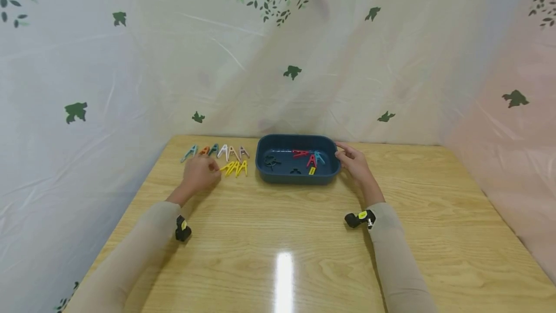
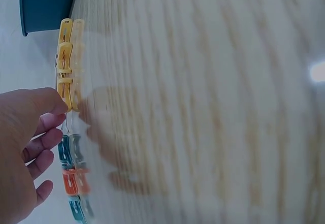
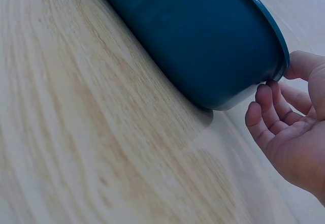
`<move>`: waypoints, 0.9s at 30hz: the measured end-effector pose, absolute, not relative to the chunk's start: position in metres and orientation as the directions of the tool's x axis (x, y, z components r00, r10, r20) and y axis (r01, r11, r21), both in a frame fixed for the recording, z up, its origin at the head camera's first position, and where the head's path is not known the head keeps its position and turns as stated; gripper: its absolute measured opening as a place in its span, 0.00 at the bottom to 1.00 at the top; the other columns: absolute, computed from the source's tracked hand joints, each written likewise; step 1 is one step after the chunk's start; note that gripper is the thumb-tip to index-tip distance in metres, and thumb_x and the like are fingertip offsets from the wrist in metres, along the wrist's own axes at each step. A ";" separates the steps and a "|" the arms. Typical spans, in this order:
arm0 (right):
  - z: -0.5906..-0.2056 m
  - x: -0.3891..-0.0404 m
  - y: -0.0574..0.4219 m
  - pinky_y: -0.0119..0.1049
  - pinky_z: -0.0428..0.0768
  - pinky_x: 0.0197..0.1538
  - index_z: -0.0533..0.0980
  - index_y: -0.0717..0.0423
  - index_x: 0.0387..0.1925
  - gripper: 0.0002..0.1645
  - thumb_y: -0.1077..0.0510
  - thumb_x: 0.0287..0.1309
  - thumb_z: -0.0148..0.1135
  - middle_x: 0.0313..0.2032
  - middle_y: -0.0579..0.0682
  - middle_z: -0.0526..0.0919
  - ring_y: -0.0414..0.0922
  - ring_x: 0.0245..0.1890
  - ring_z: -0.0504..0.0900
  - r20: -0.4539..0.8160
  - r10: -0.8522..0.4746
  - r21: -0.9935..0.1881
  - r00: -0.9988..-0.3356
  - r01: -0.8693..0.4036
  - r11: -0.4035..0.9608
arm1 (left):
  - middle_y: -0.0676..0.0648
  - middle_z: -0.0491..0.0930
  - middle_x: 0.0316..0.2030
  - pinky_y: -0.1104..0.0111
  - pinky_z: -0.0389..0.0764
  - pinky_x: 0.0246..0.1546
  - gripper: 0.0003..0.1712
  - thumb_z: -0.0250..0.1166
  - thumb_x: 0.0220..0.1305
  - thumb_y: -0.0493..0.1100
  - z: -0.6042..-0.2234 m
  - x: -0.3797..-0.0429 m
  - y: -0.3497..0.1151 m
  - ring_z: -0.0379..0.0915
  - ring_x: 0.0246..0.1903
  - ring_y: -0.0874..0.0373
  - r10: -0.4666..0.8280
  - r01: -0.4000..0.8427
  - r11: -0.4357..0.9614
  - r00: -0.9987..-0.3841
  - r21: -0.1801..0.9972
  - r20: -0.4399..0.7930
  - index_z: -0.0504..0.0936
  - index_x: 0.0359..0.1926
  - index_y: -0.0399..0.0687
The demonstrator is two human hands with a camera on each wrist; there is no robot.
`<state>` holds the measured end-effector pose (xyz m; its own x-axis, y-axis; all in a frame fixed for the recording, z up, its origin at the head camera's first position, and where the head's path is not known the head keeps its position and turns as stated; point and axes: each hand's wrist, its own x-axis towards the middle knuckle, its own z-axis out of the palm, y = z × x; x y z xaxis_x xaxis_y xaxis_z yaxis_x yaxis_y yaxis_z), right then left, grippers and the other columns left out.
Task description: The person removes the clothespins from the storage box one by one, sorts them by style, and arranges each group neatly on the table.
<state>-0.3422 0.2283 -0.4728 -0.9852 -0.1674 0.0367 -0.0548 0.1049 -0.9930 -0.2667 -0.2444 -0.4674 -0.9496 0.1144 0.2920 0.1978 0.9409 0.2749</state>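
My left hand (image 1: 201, 173) pinches the end of the leftmost yellow clothespin (image 1: 225, 167) between thumb and index finger; its other fingers are loosely bent in the left wrist view. More yellow clothespins (image 1: 242, 168) stand close beside it to the right. Behind them runs a row of clothespins in other colours, including a white clothespin (image 1: 223, 151) and an orange clothespin (image 2: 70, 182). At the right end of a dark blue basin (image 1: 295, 178), my right hand (image 1: 355, 164) grips the rim with thumb and fingers. Inside lie red clothespins (image 1: 299, 153) and a light blue clothespin (image 1: 319, 157).
A dark item (image 1: 271, 161) of unclear kind shows at the basin's left, and a small yellow label (image 1: 312, 171) near its front wall. The wooden table (image 1: 243, 235) meets a patterned cloth backdrop (image 1: 243, 86) close behind the basin.
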 end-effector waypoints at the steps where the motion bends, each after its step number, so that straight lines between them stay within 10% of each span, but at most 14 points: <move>1: -0.473 -0.342 0.228 0.27 0.75 0.36 0.68 0.58 0.72 0.29 0.57 0.73 0.57 0.33 0.37 0.77 0.32 0.30 0.72 0.034 -0.165 -0.993 -0.986 -0.052 0.105 | 0.43 0.85 0.30 0.52 0.74 0.40 0.05 0.70 0.55 0.40 -0.468 -0.266 -0.245 0.76 0.35 0.46 0.103 0.186 0.943 -0.951 0.274 0.291 0.88 0.27 0.43; 17: -0.474 -0.344 0.229 0.25 0.75 0.34 0.67 0.60 0.73 0.30 0.58 0.73 0.56 0.32 0.35 0.77 0.32 0.30 0.72 0.041 -0.164 -0.994 -0.986 -0.056 0.089 | 0.43 0.85 0.30 0.39 0.69 0.50 0.08 0.71 0.55 0.45 -0.466 -0.261 -0.251 0.75 0.39 0.42 0.022 0.107 0.939 -0.966 0.326 0.256 0.86 0.27 0.45; 27: -0.472 -0.343 0.228 0.26 0.73 0.34 0.67 0.60 0.72 0.29 0.60 0.73 0.56 0.30 0.36 0.76 0.32 0.27 0.70 0.041 -0.175 -0.997 -0.984 -0.052 0.062 | 0.41 0.87 0.32 0.52 0.76 0.36 0.13 0.70 0.54 0.44 -0.455 -0.265 -0.244 0.78 0.34 0.45 0.065 0.188 0.921 -0.938 0.342 0.341 0.89 0.40 0.42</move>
<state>-0.3426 0.2280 -0.4725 -0.9837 -0.1750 0.0408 -0.0523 0.0619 -0.9967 -0.2650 -0.2436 -0.4546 -0.9380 0.0647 0.3406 0.1879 0.9206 0.3425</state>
